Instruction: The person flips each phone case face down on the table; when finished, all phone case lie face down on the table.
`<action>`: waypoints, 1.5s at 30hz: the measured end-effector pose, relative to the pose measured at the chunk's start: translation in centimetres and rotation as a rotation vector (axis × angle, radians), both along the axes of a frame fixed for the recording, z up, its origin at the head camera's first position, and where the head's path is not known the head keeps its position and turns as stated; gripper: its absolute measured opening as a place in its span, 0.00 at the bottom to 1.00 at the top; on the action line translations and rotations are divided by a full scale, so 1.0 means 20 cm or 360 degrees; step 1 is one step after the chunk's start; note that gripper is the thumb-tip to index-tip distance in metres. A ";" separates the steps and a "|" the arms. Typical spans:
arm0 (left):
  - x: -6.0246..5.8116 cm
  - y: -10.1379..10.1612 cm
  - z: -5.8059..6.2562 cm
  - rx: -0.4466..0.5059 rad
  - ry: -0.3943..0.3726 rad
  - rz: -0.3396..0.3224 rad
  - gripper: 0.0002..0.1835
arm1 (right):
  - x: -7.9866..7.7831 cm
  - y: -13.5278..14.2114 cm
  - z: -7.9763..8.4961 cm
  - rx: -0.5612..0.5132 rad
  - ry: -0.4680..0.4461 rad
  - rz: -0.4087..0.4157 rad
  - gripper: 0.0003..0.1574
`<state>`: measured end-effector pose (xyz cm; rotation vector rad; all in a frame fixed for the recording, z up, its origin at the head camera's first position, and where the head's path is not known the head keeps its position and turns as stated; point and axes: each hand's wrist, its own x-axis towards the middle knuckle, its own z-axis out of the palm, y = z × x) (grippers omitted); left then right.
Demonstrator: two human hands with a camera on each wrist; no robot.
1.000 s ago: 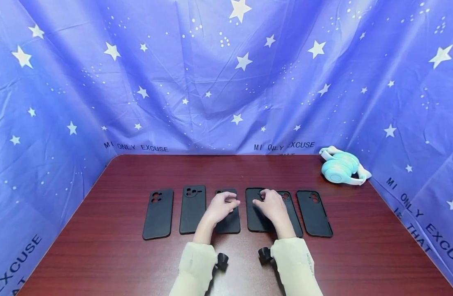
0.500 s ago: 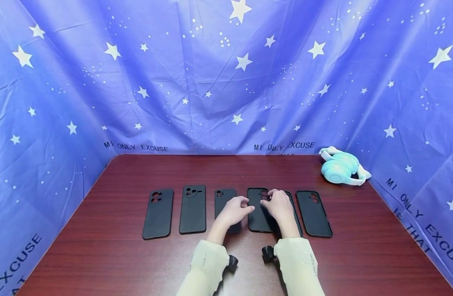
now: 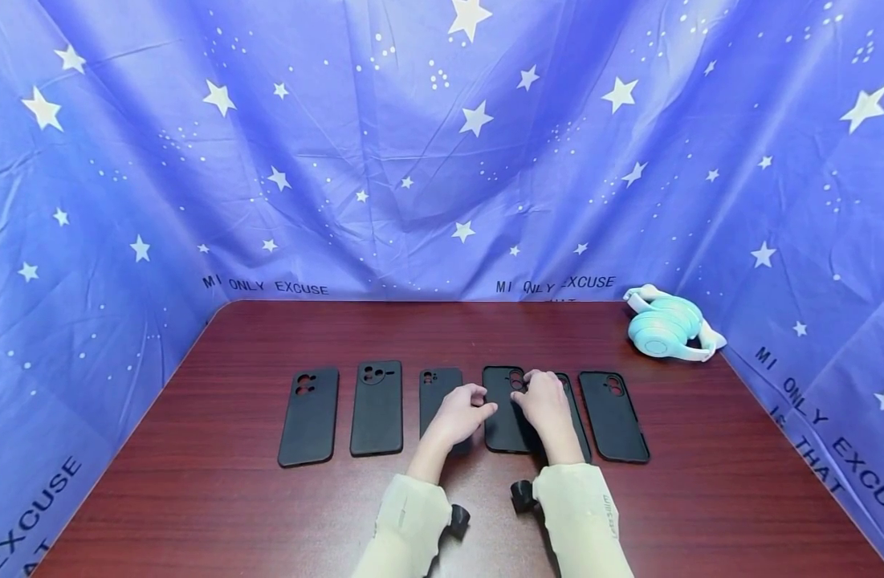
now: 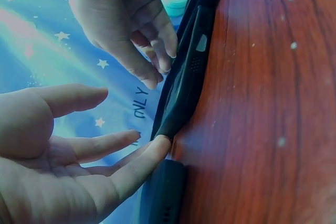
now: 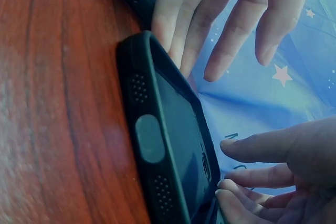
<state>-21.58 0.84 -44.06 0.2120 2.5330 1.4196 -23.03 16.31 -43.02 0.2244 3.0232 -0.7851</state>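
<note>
Several black phone cases lie in a row. In the head view, both hands are at the fourth case from the left (image 3: pixel 505 413), which lies with its hollow side up. My left hand (image 3: pixel 462 413) covers part of the third case (image 3: pixel 434 395); the left wrist view shows a fingertip (image 4: pixel 160 142) touching the fourth case's side, thumb apart. Over that case's right edge is my right hand (image 3: pixel 545 401), partly hiding the fifth case (image 3: pixel 577 433). Its fingers (image 5: pixel 233 200) are loosely bent at the rim in the right wrist view, thumb raised; whether they touch is unclear.
Two more cases, the first (image 3: pixel 309 421) and second (image 3: pixel 376 417), lie at the left, camera cutouts at the far end. Another case (image 3: pixel 617 421) ends the row at the right. Light-blue headphones (image 3: pixel 666 325) rest at the table's (image 3: pixel 268 514) back right corner, beside the starry curtain (image 3: pixel 413 144).
Both hands have moved right, my left hand from over the third case to the fourth case's left side. The fourth case has shifted slightly right. Over the last half second both hands hardly move.
</note>
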 end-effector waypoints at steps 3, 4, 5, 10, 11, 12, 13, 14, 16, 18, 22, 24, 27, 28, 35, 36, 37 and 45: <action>0.00 0.00 0.00 0.0040 -0.0004 0.0018 0.22 | 0.00 0.00 0.01 -0.0014 -0.0025 -0.0023 0.25; 0.01 0.00 0.00 0.0059 -0.0012 0.0028 0.22 | 0.00 -0.01 0.01 -0.0021 -0.0032 -0.0026 0.25; 0.01 0.00 0.01 0.0076 -0.0016 0.0037 0.22 | 0.00 -0.01 0.01 -0.0025 -0.0033 -0.0028 0.25; 0.01 0.00 0.03 0.0090 -0.0008 0.0087 0.23 | -0.01 -0.01 0.01 -0.0023 0.0008 -0.0016 0.23; 0.01 0.00 0.03 0.0070 0.0001 0.0093 0.23 | -0.01 -0.01 0.00 -0.0010 0.0018 -0.0011 0.22; 0.01 0.00 0.03 0.0049 -0.0002 0.0100 0.23 | -0.01 -0.01 0.00 0.0003 0.0026 -0.0006 0.21; 0.01 0.00 0.03 0.0026 -0.0001 0.0103 0.24 | -0.01 -0.01 0.00 0.0018 0.0030 0.0000 0.21; 0.02 0.00 0.04 0.0007 -0.0008 0.0108 0.24 | -0.01 -0.01 0.00 0.0027 0.0035 0.0006 0.20; 0.02 0.00 0.04 -0.0030 -0.0008 0.0109 0.24 | -0.01 -0.02 0.00 0.0042 0.0048 0.0019 0.19; 0.02 0.00 0.04 -0.0043 -0.0015 0.0107 0.24 | -0.01 -0.02 -0.01 0.0049 0.0068 0.0038 0.17; 0.02 0.00 0.04 0.0003 -0.0024 0.0103 0.24 | 0.00 -0.01 -0.01 0.0071 0.0131 0.0097 0.15; 0.02 -0.01 0.04 0.0040 -0.0035 0.0100 0.24 | 0.00 -0.01 -0.01 0.0079 0.0163 0.0131 0.14; 0.02 -0.01 0.04 0.0086 -0.0047 0.0095 0.24 | 0.00 -0.01 -0.01 0.0077 0.0191 0.0159 0.14; 0.02 -0.01 0.04 0.0099 -0.0048 0.0093 0.24 | 0.00 -0.01 -0.01 0.0076 0.0196 0.0159 0.14; 0.02 -0.01 0.04 0.0207 -0.0026 0.0135 0.24 | -0.02 -0.02 -0.02 0.0086 0.0151 0.0122 0.15; 0.01 0.00 0.04 0.0225 -0.0021 0.0151 0.24 | -0.02 -0.02 -0.02 0.0091 0.0145 0.0120 0.16; 0.01 0.00 0.04 0.0241 -0.0018 0.0169 0.24 | -0.02 -0.03 -0.02 0.0095 0.0140 0.0118 0.15; 0.00 0.00 0.00 0.0331 -0.0038 0.0272 0.26 | -0.02 -0.03 -0.04 0.0051 0.0164 0.0176 0.14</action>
